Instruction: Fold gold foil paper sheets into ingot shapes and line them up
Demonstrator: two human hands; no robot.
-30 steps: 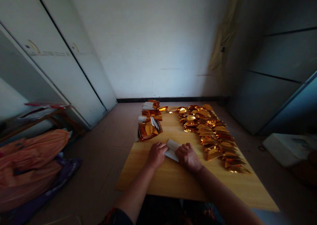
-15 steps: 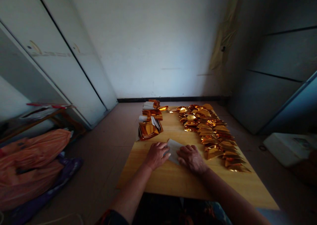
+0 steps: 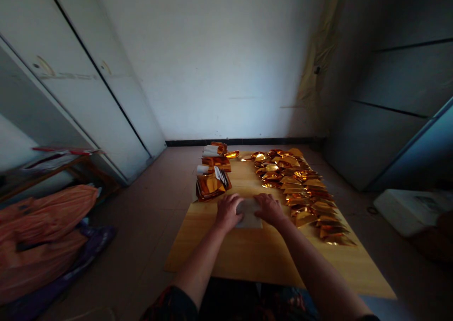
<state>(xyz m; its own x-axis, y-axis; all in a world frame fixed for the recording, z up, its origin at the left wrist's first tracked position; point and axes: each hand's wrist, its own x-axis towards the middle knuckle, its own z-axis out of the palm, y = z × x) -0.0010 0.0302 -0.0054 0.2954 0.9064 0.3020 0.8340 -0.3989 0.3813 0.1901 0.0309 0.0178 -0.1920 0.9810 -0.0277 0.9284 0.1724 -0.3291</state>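
Observation:
My left hand (image 3: 228, 211) and my right hand (image 3: 269, 209) rest with their fingers on a white paper sheet (image 3: 249, 220), which lies flat on a light wooden board (image 3: 208, 248). Most of the paper is hidden by my fingers. Beyond my left hand stand stacks of gold foil packets with white paper strips (image 3: 212, 184). To the right of my right hand, a long heap of folded gold foil pieces (image 3: 300, 184) runs along the board, a short way from my fingers.
Orange sacks (image 3: 42, 231) and a purple bag (image 3: 95, 241) lie on the tiled floor at left, below a low wooden rack (image 3: 60, 163). White cabinet doors (image 3: 95, 85) stand at left, and a white box (image 3: 406, 212) sits at right.
Both hands have slid forward along the board and closer together. The white paper has moved with them and now lies squarer than before.

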